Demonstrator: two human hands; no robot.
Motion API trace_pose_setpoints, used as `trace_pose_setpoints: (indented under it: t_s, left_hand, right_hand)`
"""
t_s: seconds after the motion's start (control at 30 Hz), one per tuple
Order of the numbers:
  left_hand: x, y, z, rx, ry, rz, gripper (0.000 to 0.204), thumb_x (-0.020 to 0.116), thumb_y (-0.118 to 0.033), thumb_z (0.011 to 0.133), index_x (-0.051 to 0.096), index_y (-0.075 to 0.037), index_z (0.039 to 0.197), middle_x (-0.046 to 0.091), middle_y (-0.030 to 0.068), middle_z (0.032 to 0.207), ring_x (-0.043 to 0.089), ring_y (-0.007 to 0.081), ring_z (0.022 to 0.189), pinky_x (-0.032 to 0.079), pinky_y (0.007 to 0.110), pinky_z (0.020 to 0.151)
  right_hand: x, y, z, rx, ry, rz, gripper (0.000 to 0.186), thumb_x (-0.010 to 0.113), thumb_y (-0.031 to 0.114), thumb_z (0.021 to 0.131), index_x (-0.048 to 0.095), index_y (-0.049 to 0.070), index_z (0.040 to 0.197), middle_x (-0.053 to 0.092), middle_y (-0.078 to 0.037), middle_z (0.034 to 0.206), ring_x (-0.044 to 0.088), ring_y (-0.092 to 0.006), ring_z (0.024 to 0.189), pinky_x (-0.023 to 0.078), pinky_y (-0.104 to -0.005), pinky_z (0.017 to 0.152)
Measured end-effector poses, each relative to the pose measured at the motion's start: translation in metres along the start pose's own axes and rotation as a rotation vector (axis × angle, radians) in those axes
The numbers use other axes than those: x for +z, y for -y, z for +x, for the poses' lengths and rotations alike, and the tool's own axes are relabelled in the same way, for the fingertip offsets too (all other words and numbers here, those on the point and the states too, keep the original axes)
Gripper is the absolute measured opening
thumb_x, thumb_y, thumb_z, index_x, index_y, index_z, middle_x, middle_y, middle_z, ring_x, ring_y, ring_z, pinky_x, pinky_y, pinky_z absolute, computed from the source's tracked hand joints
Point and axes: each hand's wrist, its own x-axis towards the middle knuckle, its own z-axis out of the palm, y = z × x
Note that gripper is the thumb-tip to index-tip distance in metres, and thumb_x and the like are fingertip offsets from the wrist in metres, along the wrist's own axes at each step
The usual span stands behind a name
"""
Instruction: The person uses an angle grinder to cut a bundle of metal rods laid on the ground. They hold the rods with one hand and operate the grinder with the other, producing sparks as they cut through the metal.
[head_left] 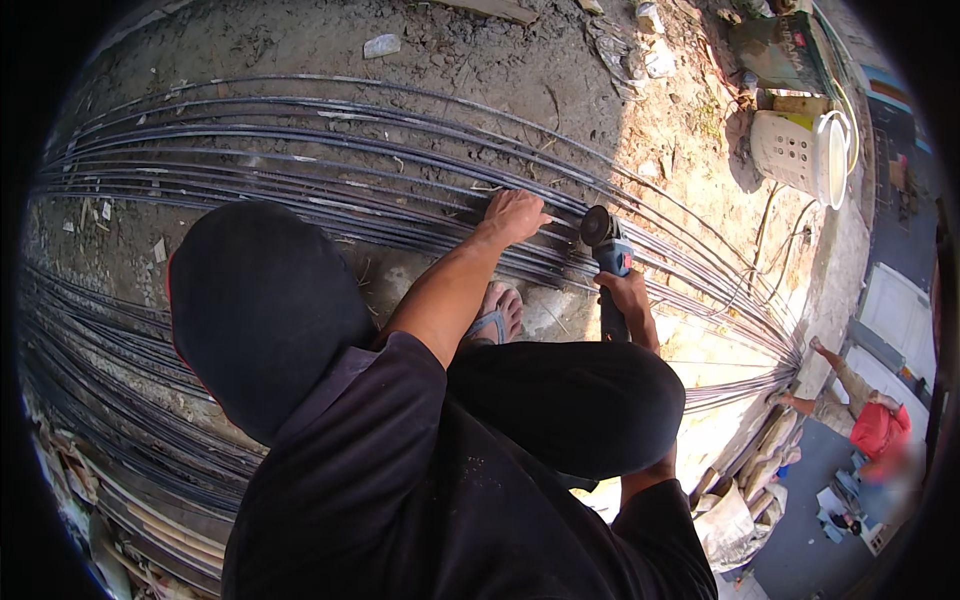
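One angle grinder [614,258] is grasped by the right hand [629,292]; left of that grip, rods [690,268] too crowded to count are touched by the left hand [515,216], its clench untellable.

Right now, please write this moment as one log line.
left hand: at long grey metal bars; right hand: holding dark-blue angle grinder; round dark disc: contact with bars unclear

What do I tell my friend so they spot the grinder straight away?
Find the long metal bars running across the ground. Right of the picture's middle, look at the person's right hand. It grips the grinder: blue and black, with a round dark disc on its end, unlike the thin bars around it.
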Motion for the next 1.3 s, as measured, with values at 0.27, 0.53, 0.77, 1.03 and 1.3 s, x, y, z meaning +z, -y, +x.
trace_pose_setpoints:
  t_s: [0.27, 0.53, 0.77, 1.03, 1.3]
  left_hand:
    - [-0.003, -0.004, 0.002, 0.032, -0.065, -0.012, 0.040, 0.066, -0.042, 0.093, 0.074, -0.003, 0.096, 0.073, 0.0207, 0.098, 0.069, 0.0400, 0.098, 0.054, 0.050, 0.088]
    - [-0.015, -0.015, -0.003, -0.007, -0.022, -0.043, 0.041, 0.066, -0.041, 0.093, 0.073, 0.000, 0.095, 0.072, 0.0215, 0.098, 0.068, 0.0398, 0.099, 0.053, 0.048, 0.087]
    - [-0.018, -0.013, -0.006, 0.062, -0.005, 0.011, 0.043, 0.069, -0.042, 0.092, 0.073, 0.001, 0.096, 0.072, 0.0223, 0.098, 0.070, 0.0395, 0.097, 0.055, 0.049, 0.085]
    - [-0.030, -0.034, -0.001, -0.058, 0.032, 0.052, 0.040, 0.071, -0.043, 0.091, 0.076, -0.004, 0.093, 0.073, 0.0211, 0.103, 0.069, 0.0373, 0.105, 0.051, 0.050, 0.091]
    - [-0.027, -0.027, 0.002, -0.056, 0.096, -0.016, 0.041, 0.071, -0.044, 0.089, 0.074, -0.003, 0.085, 0.073, 0.0222, 0.099, 0.069, 0.0392, 0.101, 0.051, 0.051, 0.088]
  right_hand:
    - [-0.002, -0.002, -0.013, 0.053, -0.058, 0.382, 0.033, 0.074, 0.026, 0.078, 0.066, -0.005, 0.089, 0.066, -0.012, 0.072, 0.066, -0.0227, 0.061, 0.053, -0.0350, 0.059]
    - [-0.017, -0.008, -0.036, 0.000, -0.133, 0.282, 0.032, 0.075, 0.022, 0.078, 0.064, -0.003, 0.094, 0.065, -0.011, 0.077, 0.065, -0.0211, 0.062, 0.053, -0.0348, 0.058]
    - [0.002, -0.008, -0.059, 0.060, -0.103, 0.509, 0.033, 0.074, 0.026, 0.079, 0.064, -0.003, 0.093, 0.064, -0.011, 0.076, 0.064, -0.0205, 0.061, 0.052, -0.0346, 0.058]
    - [-0.051, -0.024, -0.096, 0.001, -0.285, 0.844, 0.033, 0.071, 0.023, 0.083, 0.061, -0.004, 0.098, 0.063, -0.010, 0.078, 0.064, -0.0202, 0.061, 0.054, -0.0343, 0.057]
    - [-0.037, -0.040, -0.100, 0.043, -0.225, 0.586, 0.029, 0.073, 0.019, 0.080, 0.062, -0.003, 0.094, 0.064, -0.010, 0.076, 0.065, -0.0188, 0.062, 0.053, -0.0336, 0.059]
